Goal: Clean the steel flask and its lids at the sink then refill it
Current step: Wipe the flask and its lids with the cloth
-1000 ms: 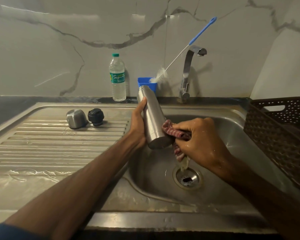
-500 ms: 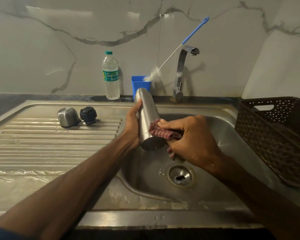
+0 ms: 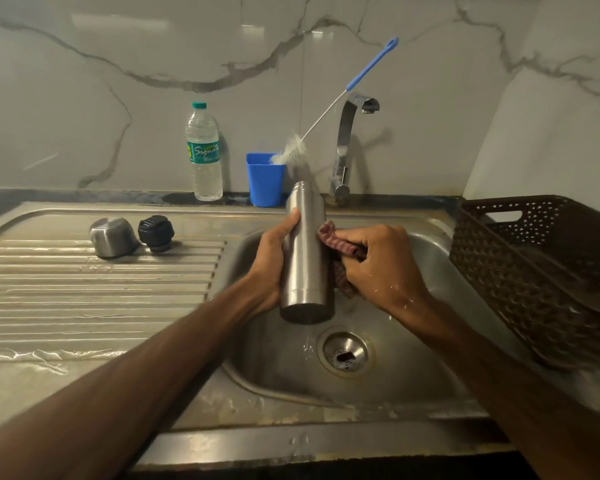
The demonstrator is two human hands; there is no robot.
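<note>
A: Biggest things first. What lies where?

B: The steel sink (image 3: 413,251) fills the middle, with its ribbed drainboard (image 3: 101,289) to the left. A brown basket (image 3: 534,271) stands on the counter to the right. The steel flask (image 3: 305,258) is held in the air over the basin. It is tilted, far end toward the tap (image 3: 347,147), near end above the drain and dripping.

A: Is that near end the mouth or the base?

B: It is too dark to be sure; probably the base.

A: And the hands?

B: The left hand (image 3: 274,268) wraps the flask's left side, thumb up along the body. The right hand (image 3: 378,268) clutches a checked cloth (image 3: 336,242) and presses it to the flask's right side.

A: How will it handle?

B: I'd judge it stiff, smooth and slick while wet, and light if empty. A full wrap round the middle of the body suits it best, kept low over the basin. The cloth is limp and follows the curve.

A: The lids?

B: The steel lid (image 3: 113,237) and the black lid (image 3: 156,233) sit just beside each other on the drainboard, well apart from the flask.
</note>
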